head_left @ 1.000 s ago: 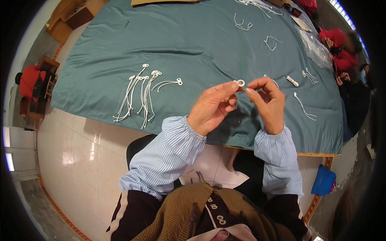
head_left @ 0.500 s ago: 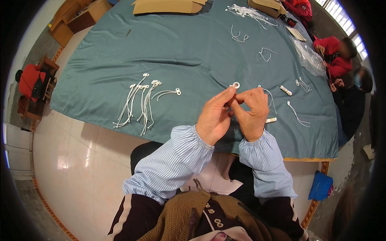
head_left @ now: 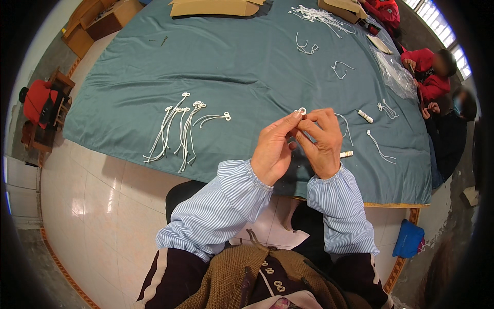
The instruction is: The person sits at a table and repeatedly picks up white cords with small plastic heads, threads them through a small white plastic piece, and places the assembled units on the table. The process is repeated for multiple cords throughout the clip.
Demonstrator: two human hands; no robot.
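Above the near edge of the table my left hand point(head_left: 274, 149) is closed in a pinch on a small white ring point(head_left: 302, 111), which shows just past the thumb tip. My right hand point(head_left: 321, 141) meets it from the right, thumb and fingers pinched together; what lies between them is hidden. From behind the right hand a white cord point(head_left: 348, 127) curves down; I cannot tell whether it joins the ring. Left of my hands lies a group of white cords with ring-shaped ends point(head_left: 186, 129), and a shorter such piece point(head_left: 216, 118) sits apart from them.
The green tablecloth point(head_left: 216, 62) carries a wound white bundle point(head_left: 365, 116), another white roll point(head_left: 346, 154), loose cords point(head_left: 381, 147) and a far pile of cords point(head_left: 319, 18). A cardboard box point(head_left: 216, 7) stands at the back. People in red point(head_left: 431, 67) sit along the right side.
The right hand's fingers have closed in nearer to the ring, and the hand has tilted slightly. My left hand keeps its pinch almost unmoved.
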